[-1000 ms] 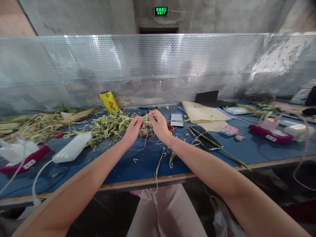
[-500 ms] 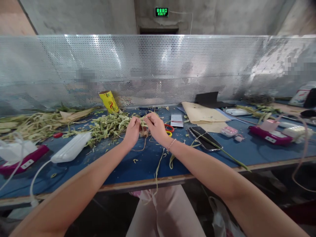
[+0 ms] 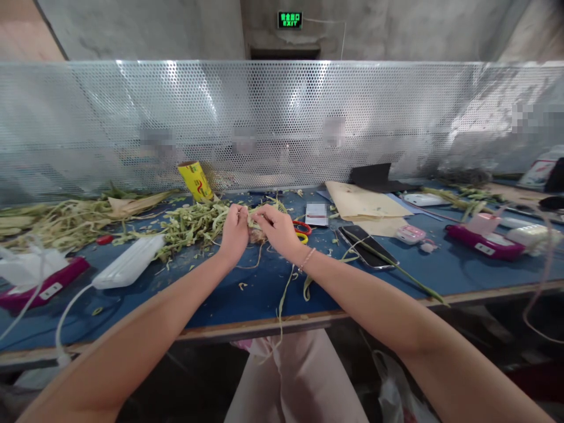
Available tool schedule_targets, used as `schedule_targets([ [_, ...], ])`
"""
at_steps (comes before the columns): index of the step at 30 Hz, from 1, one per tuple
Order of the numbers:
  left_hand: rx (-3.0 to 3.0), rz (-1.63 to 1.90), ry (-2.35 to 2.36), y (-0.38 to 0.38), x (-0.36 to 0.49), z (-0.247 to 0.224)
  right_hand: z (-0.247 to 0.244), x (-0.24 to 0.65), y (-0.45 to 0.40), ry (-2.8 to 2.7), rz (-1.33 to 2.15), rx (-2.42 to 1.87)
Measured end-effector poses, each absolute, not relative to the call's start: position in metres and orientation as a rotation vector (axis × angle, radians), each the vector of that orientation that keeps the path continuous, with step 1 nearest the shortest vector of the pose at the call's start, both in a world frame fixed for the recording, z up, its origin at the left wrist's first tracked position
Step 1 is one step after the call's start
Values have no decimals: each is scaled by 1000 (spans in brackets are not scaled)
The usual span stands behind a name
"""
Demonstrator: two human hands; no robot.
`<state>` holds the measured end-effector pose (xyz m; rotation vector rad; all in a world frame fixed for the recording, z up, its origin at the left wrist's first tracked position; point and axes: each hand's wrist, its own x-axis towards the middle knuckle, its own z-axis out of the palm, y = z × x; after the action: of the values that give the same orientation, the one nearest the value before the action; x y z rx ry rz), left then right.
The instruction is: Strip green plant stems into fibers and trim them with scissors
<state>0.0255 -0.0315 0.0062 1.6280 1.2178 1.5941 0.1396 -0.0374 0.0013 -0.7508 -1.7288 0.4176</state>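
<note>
My left hand (image 3: pixel 235 232) and my right hand (image 3: pixel 280 231) are close together over the middle of the table, fingers pinched. Between them shows a bit of pale green plant strip (image 3: pixel 249 218), mostly hidden by the fingers. Just beneath hangs or lies a brownish fibrous tuft (image 3: pixel 256 236); I cannot tell if it is joined to the strip. A heap of pale green plant pieces (image 3: pixel 194 226) lies left of my left hand. Scissors with red and yellow handles (image 3: pixel 302 231) lie beside my right hand, their blades hidden.
A phone (image 3: pixel 368 247) lies at right under a green stem, near brown paper (image 3: pixel 365 200). A yellow packet (image 3: pixel 194 181) stands by the perforated screen (image 3: pixel 286 117). At left are a white power bank-like block (image 3: pixel 128 262), a magenta power strip (image 3: pixel 48 288) and dried husks (image 3: pixel 74 220).
My right hand has lowered slightly, its fingers now nearer my left fingertips. The left hand stays almost in place, and the view has shifted a little.
</note>
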Motion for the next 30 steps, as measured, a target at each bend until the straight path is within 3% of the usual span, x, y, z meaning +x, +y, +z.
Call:
schedule_targets([
  [18, 2100, 1632, 1245, -38, 22, 9, 4, 137, -21, -1206, 921, -761],
  [25, 2061, 1664, 1288, -36, 18, 8, 6, 146, -19, -1475, 831, -728],
  [30, 2122, 1666, 1355, -31, 14, 7, 3, 145, -16, -1509, 1021, -743],
])
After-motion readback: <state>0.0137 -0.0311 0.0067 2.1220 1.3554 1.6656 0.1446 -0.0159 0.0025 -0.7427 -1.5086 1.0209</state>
